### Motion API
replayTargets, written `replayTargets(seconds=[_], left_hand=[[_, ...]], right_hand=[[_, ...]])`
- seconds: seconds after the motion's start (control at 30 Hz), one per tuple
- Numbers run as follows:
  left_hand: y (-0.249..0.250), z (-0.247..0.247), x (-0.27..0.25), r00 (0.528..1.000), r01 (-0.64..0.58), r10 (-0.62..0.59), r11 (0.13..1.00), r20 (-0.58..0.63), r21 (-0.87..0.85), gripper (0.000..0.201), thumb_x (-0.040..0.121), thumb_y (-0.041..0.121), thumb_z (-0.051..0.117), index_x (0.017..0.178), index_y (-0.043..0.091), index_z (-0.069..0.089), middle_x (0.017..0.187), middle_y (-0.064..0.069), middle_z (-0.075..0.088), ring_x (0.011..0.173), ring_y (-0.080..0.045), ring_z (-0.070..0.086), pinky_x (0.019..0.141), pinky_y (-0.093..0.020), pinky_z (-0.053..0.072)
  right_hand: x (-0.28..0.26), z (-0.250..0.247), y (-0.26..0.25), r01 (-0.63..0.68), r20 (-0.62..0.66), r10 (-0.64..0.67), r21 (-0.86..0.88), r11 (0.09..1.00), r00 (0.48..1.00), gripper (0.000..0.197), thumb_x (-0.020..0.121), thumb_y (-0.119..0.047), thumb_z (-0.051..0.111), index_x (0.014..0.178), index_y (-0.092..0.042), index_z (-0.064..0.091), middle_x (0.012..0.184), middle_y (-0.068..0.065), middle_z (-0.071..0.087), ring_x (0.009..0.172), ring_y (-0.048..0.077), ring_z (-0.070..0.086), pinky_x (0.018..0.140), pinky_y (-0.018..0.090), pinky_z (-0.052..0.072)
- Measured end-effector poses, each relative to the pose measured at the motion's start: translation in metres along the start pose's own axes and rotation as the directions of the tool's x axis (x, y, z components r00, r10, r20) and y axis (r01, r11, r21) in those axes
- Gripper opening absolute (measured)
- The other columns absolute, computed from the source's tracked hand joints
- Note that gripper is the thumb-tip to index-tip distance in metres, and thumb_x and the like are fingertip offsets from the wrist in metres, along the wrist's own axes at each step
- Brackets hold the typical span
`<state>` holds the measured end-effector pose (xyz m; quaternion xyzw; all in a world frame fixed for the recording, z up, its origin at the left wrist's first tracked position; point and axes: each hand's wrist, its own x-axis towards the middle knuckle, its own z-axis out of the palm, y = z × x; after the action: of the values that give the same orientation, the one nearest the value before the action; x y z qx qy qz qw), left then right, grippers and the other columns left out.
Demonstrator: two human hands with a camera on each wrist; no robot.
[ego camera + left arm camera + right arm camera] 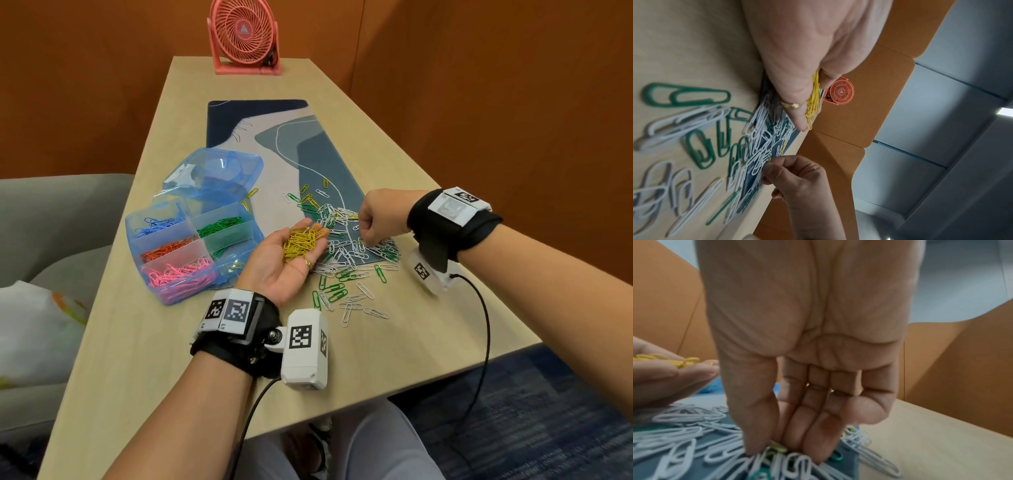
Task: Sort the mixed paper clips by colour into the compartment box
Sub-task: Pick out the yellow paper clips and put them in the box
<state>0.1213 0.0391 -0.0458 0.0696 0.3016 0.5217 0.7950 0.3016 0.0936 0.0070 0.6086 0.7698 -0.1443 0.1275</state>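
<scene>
The left hand (291, 255) lies palm up, cupped beneath a heap of yellow clips (303, 241), serving, it seems, as a tray so each find need not go singly to the compartment box (191, 246); the right hand (378, 219) reaches down into the mixed pile (346, 253) on the mat (318, 161), thumb and fingers closing on a yellow clip (778, 448) among white and green ones; the box sits at the left of the bench (428, 325), blue, orange, pink and green already sorted, near enough for a short tip of the palm; loose yellows lie farther out on the mat.
</scene>
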Motion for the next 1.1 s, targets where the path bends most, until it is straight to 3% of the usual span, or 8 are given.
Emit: replayTargets(seconds=[0.17, 0.23, 0.37, 0.5, 0.63, 0.8, 0.93, 1.1], left_hand=[[-0.001, 0.000, 0.001, 1.000, -0.020, 0.020, 0.999, -0.008, 0.034, 0.033, 0.101, 0.011, 0.028, 0.095, -0.003, 0.057, 0.097, -0.021, 0.059, 0.089, -0.033, 0.059, 0.094, -0.042, 0.043], [-0.001, 0.000, 0.002, 1.000, -0.021, 0.021, 0.999, -0.005, 0.032, 0.033, 0.101, 0.011, 0.028, 0.095, -0.003, 0.057, 0.096, -0.020, 0.060, 0.090, -0.033, 0.059, 0.093, -0.042, 0.044], [-0.001, -0.001, 0.003, 1.000, -0.023, 0.022, 0.999, 0.002, 0.024, 0.031, 0.101, 0.009, 0.029, 0.096, -0.003, 0.057, 0.093, -0.019, 0.061, 0.091, -0.033, 0.060, 0.089, -0.043, 0.045], [0.000, -0.001, 0.002, 1.000, -0.019, 0.019, 1.000, 0.006, 0.020, 0.030, 0.100, 0.006, 0.029, 0.097, -0.004, 0.057, 0.096, -0.019, 0.060, 0.094, -0.033, 0.059, 0.087, -0.044, 0.046], [-0.001, 0.001, 0.001, 1.000, -0.014, 0.013, 1.000, 0.015, 0.024, 0.029, 0.099, 0.005, 0.028, 0.097, -0.005, 0.056, 0.097, -0.019, 0.059, 0.106, -0.033, 0.054, 0.092, -0.044, 0.043], [0.000, 0.000, 0.002, 1.000, -0.016, 0.016, 0.999, 0.009, 0.028, 0.029, 0.099, 0.004, 0.028, 0.096, -0.004, 0.056, 0.096, -0.019, 0.060, 0.093, -0.032, 0.059, 0.091, -0.043, 0.044], [0.000, 0.000, 0.002, 1.000, -0.015, 0.014, 1.000, 0.011, 0.022, 0.029, 0.099, 0.005, 0.028, 0.096, -0.004, 0.056, 0.096, -0.019, 0.060, 0.095, -0.032, 0.059, 0.092, -0.043, 0.043], [0.000, -0.001, 0.003, 1.000, -0.018, 0.018, 1.000, 0.000, 0.016, 0.028, 0.099, 0.003, 0.029, 0.095, -0.004, 0.056, 0.093, -0.019, 0.061, 0.088, -0.031, 0.060, 0.087, -0.043, 0.045]], right_hand=[[0.004, -0.007, 0.007, -0.050, -0.044, 0.058, 0.149, 0.987, 0.997, 0.014, 0.085, -0.012, 0.058, 0.071, -0.014, 0.062, 0.067, 0.000, 0.068, 0.061, 0.011, 0.062, 0.064, 0.023, 0.048], [0.007, -0.012, 0.011, -0.072, -0.101, 0.090, 0.169, 0.983, 0.991, 0.012, 0.083, -0.010, 0.059, 0.073, -0.012, 0.063, 0.068, 0.001, 0.069, 0.063, 0.012, 0.062, 0.067, 0.025, 0.051], [0.014, -0.016, 0.013, -0.093, -0.116, 0.108, 0.130, 0.987, 0.987, 0.010, 0.083, -0.007, 0.061, 0.075, -0.012, 0.066, 0.070, 0.002, 0.068, 0.060, 0.010, 0.058, 0.058, 0.021, 0.045], [0.019, -0.015, 0.013, -0.080, -0.169, 0.094, 0.089, 0.993, 0.981, 0.007, 0.085, -0.009, 0.066, 0.089, -0.009, 0.071, 0.079, 0.001, 0.065, 0.072, 0.015, 0.057, 0.056, 0.018, 0.041], [0.024, -0.008, 0.009, -0.042, -0.185, 0.057, 0.084, 0.996, 0.981, 0.012, 0.084, -0.017, 0.071, 0.094, -0.010, 0.071, 0.087, 0.001, 0.065, 0.080, 0.015, 0.056, 0.067, 0.024, 0.040], [0.028, -0.005, 0.003, -0.046, -0.187, 0.053, 0.041, 0.998, 0.981, 0.008, 0.085, -0.012, 0.067, 0.090, -0.007, 0.070, 0.083, 0.004, 0.064, 0.077, 0.017, 0.055, 0.061, 0.022, 0.040], [0.027, -0.005, 0.005, -0.051, -0.199, 0.057, 0.036, 0.998, 0.978, 0.006, 0.084, -0.010, 0.066, 0.088, -0.007, 0.069, 0.083, 0.004, 0.064, 0.077, 0.019, 0.056, 0.064, 0.025, 0.041], [0.016, -0.012, 0.011, -0.007, -0.214, 0.043, 0.168, 0.986, 0.976, 0.019, 0.082, -0.013, 0.070, 0.066, -0.018, 0.061, 0.068, -0.006, 0.060, 0.069, 0.013, 0.055, 0.057, 0.021, 0.040]])
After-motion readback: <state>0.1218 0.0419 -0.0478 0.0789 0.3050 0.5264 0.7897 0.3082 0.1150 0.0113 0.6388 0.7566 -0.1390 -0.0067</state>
